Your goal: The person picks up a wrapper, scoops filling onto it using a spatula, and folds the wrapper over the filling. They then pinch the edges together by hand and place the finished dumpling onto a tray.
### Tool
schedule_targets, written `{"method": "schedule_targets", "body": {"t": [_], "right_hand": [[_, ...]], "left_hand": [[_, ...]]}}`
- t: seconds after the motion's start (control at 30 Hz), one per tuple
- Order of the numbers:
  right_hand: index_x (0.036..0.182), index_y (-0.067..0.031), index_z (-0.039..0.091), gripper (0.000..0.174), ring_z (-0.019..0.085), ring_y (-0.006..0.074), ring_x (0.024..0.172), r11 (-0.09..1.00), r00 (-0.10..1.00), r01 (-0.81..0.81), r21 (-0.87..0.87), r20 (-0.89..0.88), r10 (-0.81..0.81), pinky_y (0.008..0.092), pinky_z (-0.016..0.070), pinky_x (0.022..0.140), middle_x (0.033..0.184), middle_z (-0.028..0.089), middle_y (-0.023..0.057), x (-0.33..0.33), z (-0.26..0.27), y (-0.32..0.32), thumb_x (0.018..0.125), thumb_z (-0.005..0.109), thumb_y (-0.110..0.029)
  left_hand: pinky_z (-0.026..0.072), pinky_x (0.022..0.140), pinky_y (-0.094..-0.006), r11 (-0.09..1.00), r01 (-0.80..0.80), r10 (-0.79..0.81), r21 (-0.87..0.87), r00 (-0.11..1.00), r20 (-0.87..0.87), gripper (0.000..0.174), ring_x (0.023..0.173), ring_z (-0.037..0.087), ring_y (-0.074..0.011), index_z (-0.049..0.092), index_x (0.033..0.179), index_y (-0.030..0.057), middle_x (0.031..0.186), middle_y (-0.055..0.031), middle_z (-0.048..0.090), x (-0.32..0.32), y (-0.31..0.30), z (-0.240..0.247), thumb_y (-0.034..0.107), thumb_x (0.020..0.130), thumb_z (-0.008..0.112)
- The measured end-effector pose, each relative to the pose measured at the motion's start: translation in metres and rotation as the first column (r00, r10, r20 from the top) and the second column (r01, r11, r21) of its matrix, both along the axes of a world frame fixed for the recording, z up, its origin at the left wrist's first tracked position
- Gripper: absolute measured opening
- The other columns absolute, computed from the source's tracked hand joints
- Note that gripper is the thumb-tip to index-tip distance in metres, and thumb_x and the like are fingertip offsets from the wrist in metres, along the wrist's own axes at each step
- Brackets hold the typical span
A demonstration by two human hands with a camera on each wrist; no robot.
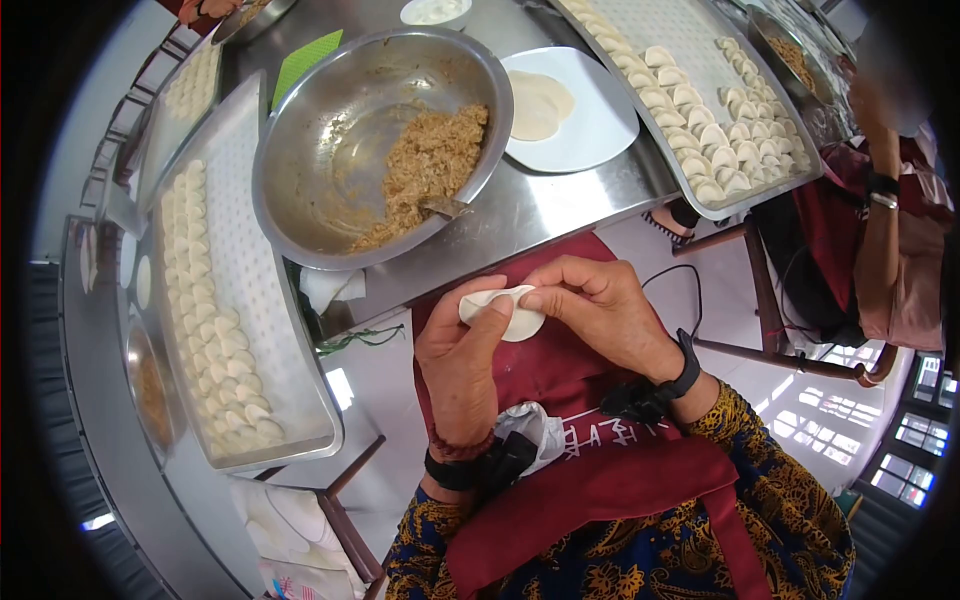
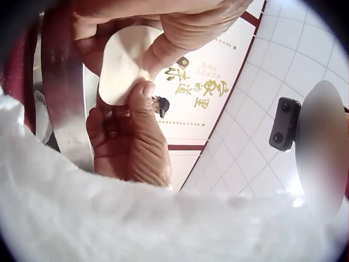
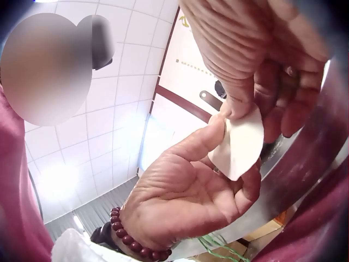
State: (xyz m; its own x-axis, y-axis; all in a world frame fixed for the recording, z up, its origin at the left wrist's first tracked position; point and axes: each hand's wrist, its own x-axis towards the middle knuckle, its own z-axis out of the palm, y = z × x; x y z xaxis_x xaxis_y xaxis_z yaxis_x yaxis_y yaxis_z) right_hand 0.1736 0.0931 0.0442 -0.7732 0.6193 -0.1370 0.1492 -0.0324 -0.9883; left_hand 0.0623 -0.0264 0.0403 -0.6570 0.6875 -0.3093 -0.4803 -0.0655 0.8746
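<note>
Both hands pinch one dumpling (image 1: 503, 309) above lap. Left hand (image 1: 462, 352) thumb on near edge, right hand (image 1: 590, 305) fingers on far edge. Steel bowl (image 1: 330, 150) beyond grip, filling (image 1: 425, 170) inside.

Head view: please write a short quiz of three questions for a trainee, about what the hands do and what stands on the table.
1. True or false: the filling lies heaped to one side of the metal bowl.
2. What do the left hand and the right hand pinch between them? A a spoon; B a dumpling; C a cloth.
3. Fill in: the flat round wrappers lie on a white ____.

Key: 1 true; 2 B; 3 plate.
</note>
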Motion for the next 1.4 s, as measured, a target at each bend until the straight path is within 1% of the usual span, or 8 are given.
{"method": "schedule_targets", "body": {"t": [0.63,0.87,1.03,1.2,1.27,1.3,1.37,1.4], "right_hand": [[0.096,0.0009,0.070,0.014,0.057,0.0023,0.072,0.975,1.000,0.020,-0.220,-0.007,-0.023,0.0192,0.0465,0.062,0.079,0.067,-0.0022,-0.005,-0.009,0.002,0.093,0.069,-0.013],[0.095,0.0007,0.070,0.015,0.058,0.0025,0.073,0.997,0.998,0.059,-0.047,0.005,-0.059,0.0191,0.0468,0.062,0.079,0.067,-0.0015,-0.006,-0.016,0.002,0.093,0.068,-0.014],[0.095,0.0004,0.070,0.013,0.060,0.0043,0.074,0.983,0.999,0.042,-0.181,0.020,-0.039,0.0212,0.0490,0.064,0.080,0.068,0.0000,-0.007,-0.013,0.002,0.093,0.068,-0.013],[0.094,0.0003,0.069,0.012,0.061,0.0050,0.075,0.992,0.996,0.077,-0.097,-0.025,-0.080,0.0219,0.0502,0.065,0.080,0.069,0.0007,-0.009,-0.016,0.000,0.093,0.067,-0.012],[0.094,0.0005,0.069,0.012,0.062,0.0051,0.075,0.991,0.992,0.122,-0.049,-0.024,-0.123,0.0219,0.0505,0.065,0.080,0.069,0.0009,-0.011,-0.009,-0.001,0.093,0.066,-0.011],[0.094,0.0006,0.069,0.012,0.062,0.0059,0.074,0.991,0.990,0.131,-0.042,-0.038,-0.132,0.0224,0.0505,0.065,0.080,0.069,0.0018,-0.013,-0.004,-0.002,0.093,0.067,-0.012],[0.093,0.0008,0.069,0.013,0.063,0.0066,0.074,0.990,0.989,0.137,-0.036,-0.054,-0.139,0.0228,0.0506,0.065,0.080,0.069,0.0026,-0.017,-0.002,-0.005,0.093,0.067,-0.012],[0.094,0.0004,0.068,0.014,0.062,0.0059,0.075,0.992,0.991,0.123,0.011,-0.061,-0.123,0.0223,0.0501,0.066,0.082,0.069,0.0017,-0.020,-0.004,-0.006,0.093,0.068,-0.014]], "left_hand": [[0.0500,0.072,-0.0211,0.991,0.081,-0.090,-0.104,0.992,-0.083,0.017,0.080,0.062,-0.0075,0.067,0.107,-0.0041,0.092,-0.0035,0.069,-0.005,-0.002,-0.011,0.008,0.096,0.063],[0.0473,0.057,-0.0194,0.966,0.146,-0.174,-0.213,0.977,-0.124,0.015,0.067,0.059,-0.0049,0.068,0.106,-0.0014,0.083,-0.0022,0.069,-0.008,-0.003,-0.009,0.009,0.095,0.065],[0.0503,0.060,-0.0215,0.963,0.159,-0.181,-0.216,0.980,-0.086,0.015,0.069,0.062,-0.0081,0.068,0.104,-0.0037,0.085,-0.0051,0.070,-0.008,-0.004,-0.007,0.007,0.095,0.063],[0.0502,0.059,-0.0204,0.963,0.177,-0.199,-0.204,0.976,-0.094,0.018,0.067,0.061,-0.0069,0.067,0.107,-0.0018,0.085,-0.0050,0.070,-0.010,-0.005,-0.011,0.012,0.098,0.062],[0.0545,0.066,-0.0257,0.988,0.150,-0.152,0.030,0.942,0.300,0.024,0.077,0.066,-0.0143,0.064,0.115,-0.0017,0.095,-0.0081,0.070,-0.018,-0.009,-0.021,0.017,0.101,0.057],[0.0545,0.066,-0.0257,0.989,0.145,-0.148,0.032,0.942,0.300,0.024,0.077,0.066,-0.0143,0.064,0.115,-0.0017,0.095,-0.0081,0.070,-0.018,-0.007,-0.023,0.017,0.101,0.057],[0.0462,0.103,-0.0447,0.958,0.136,-0.258,0.253,0.796,0.548,0.055,0.121,0.057,-0.0279,0.044,0.136,0.0000,0.132,-0.0163,0.057,-0.018,-0.001,-0.024,0.046,0.105,0.038],[0.0462,0.103,-0.0447,0.958,0.134,-0.256,0.253,0.796,0.548,0.055,0.121,0.057,-0.0279,0.044,0.136,0.0000,0.132,-0.0163,0.057,-0.017,-0.001,-0.024,0.046,0.105,0.038]]}}
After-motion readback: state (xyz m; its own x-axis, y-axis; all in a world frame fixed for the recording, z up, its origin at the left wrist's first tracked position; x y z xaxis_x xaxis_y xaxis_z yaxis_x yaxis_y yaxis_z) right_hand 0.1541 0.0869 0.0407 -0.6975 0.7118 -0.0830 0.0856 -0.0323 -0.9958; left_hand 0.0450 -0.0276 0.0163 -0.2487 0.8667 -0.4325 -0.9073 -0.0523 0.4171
